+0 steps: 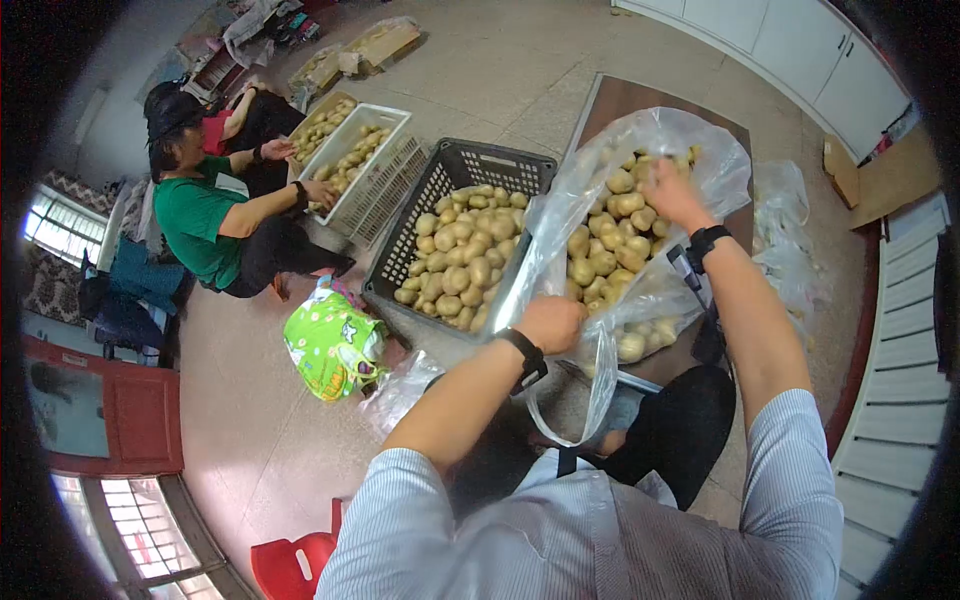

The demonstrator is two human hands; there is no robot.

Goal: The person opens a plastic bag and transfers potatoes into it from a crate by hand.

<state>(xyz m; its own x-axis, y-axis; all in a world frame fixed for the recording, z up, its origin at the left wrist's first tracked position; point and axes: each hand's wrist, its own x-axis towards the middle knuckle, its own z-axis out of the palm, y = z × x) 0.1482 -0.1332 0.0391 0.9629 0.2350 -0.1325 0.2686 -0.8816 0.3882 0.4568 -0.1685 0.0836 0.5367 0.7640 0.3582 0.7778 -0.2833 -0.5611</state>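
OK, hands apart: our left hand (553, 323) clenches the clear plastic bag (722, 165) right of the black crate (500, 152); our right hand (674, 193) is at potatoes (605, 252) inside, far side, blurred, can't tell grip.

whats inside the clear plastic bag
Yellow-brown produce, apparently potatoes, lies in the clear plastic bag; the right hand is over the top ones. Lower layers and the bag's bottom are covered.

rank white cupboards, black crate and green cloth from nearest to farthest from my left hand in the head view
1. Black crate: just ahead-left of the left hand
2. Green cloth: farther off, to the left
3. White cupboards: across the room, upper right
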